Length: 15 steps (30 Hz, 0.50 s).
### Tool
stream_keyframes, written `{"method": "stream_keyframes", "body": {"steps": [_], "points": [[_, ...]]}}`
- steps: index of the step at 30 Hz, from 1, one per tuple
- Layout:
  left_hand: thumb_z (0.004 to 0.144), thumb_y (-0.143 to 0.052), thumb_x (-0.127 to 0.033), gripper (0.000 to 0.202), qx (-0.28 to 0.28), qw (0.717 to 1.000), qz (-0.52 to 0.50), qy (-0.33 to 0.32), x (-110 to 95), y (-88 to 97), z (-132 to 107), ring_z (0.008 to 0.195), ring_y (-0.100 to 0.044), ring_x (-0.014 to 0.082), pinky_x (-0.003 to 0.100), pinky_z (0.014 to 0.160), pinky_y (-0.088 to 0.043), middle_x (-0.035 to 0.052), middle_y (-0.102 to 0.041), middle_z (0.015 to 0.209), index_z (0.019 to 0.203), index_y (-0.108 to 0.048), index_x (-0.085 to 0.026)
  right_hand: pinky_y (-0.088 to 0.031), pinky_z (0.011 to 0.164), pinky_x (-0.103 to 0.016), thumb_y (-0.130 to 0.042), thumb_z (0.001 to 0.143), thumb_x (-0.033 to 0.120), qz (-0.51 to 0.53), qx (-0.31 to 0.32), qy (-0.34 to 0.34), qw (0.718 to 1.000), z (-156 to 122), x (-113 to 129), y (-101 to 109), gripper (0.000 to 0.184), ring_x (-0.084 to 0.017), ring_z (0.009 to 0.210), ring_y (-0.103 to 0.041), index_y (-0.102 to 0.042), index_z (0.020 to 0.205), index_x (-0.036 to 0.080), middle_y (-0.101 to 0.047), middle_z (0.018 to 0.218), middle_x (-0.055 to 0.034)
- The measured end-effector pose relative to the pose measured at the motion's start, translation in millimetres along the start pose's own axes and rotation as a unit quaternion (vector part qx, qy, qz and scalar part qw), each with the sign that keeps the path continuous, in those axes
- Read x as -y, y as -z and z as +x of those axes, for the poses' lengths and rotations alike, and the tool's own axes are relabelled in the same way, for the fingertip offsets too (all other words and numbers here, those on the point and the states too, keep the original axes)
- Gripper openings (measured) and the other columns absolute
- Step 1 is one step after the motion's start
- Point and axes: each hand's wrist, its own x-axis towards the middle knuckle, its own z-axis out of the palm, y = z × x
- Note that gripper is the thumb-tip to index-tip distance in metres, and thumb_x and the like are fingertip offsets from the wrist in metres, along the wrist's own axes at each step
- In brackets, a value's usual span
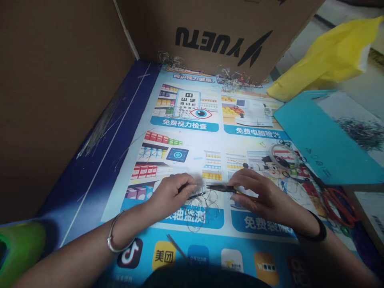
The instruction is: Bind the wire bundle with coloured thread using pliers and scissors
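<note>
The left hand (169, 192) is closed narrow, thumb and fingertips pinching a short dark wire piece (196, 195) that points toward 3 o'clock. The right hand (264, 196) is curled around the handles of slim pliers (220, 187). Their pointed tips reach toward 9 o'clock and end just beside the free end of the wire piece; whether they touch it I cannot tell. Directly below, at 6 o'clock of the tips, a tangle of thin wire loops (201, 214) lies on the poster-covered worktop (186, 148).

A silver bangle (112, 240) sits on the left wrist and a black band (315, 232) on the right. Near the body, at 6 o'clock of the left hand, a thin straight rod (177, 247) lies slantwise.

At 1 o'clock of the right hand is a clear tape roll (283, 156). At 3 o'clock, red-handled scissors (339, 206) lie near the worktop's edge. Beyond them, at 2 o'clock, a blue card (315, 136) borders a white sheet carrying a heap of dark wire bits (363, 132). A yellow bag (327, 60) lies farther off at 1 o'clock.

At 12 o'clock stands a cardboard box (216, 24) with two shiny wire bundles (231, 78) against its foot. At 10 o'clock a sheaf of straight wires (100, 126) lies beside a cardboard wall (54, 92). A green object (18, 248) shows at 8 o'clock, cut off by the frame.
</note>
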Motion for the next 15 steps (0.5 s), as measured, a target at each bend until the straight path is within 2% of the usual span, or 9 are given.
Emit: {"method": "stream_keyframes", "body": {"steps": [4, 10, 15], "points": [[0.084, -0.047, -0.020, 0.015, 0.000, 1.000, 0.003, -0.005, -2.3, 0.8, 0.6, 0.058, -0.049, 0.0098, 0.021, 0.052, -0.037, -0.0020, -0.054, 0.060, 0.073, -0.057, -0.016, -0.048, 0.074, -0.033, -0.052, 0.088, 0.027, -0.003, 0.019, 0.001, 1.000, -0.1, -1.7, -2.3, 0.019, -0.021, 0.090, -0.056, -0.056, 0.104, 0.019, -0.059, 0.096, -0.0097], [0.085, -0.047, -0.021, 0.016, -0.004, 1.000, 0.011, -0.015, -0.6, 0.8, 0.1, 0.059, -0.050, 0.0097, 0.021, 0.053, -0.037, -0.0015, -0.055, 0.063, 0.074, -0.057, -0.016, -0.048, 0.074, -0.034, -0.053, 0.088, 0.026, -0.015, 0.019, 0.003, 1.000, -1.5, 0.6, -3.6, 0.018, -0.021, 0.091, -0.055, -0.056, 0.104, 0.019, -0.058, 0.097, -0.0094], [0.086, -0.048, -0.022, 0.015, -0.014, 0.999, 0.022, -0.024, 2.3, -0.5, -1.4, 0.059, -0.050, 0.0099, 0.021, 0.053, -0.037, -0.0012, -0.056, 0.064, 0.076, -0.056, -0.016, -0.046, 0.072, -0.035, -0.053, 0.087, 0.026, -0.066, 0.001, 0.023, 0.998, -4.2, 9.5, -8.4, 0.020, -0.023, 0.088, -0.054, -0.056, 0.105, 0.018, -0.058, 0.095, -0.0099]]}}
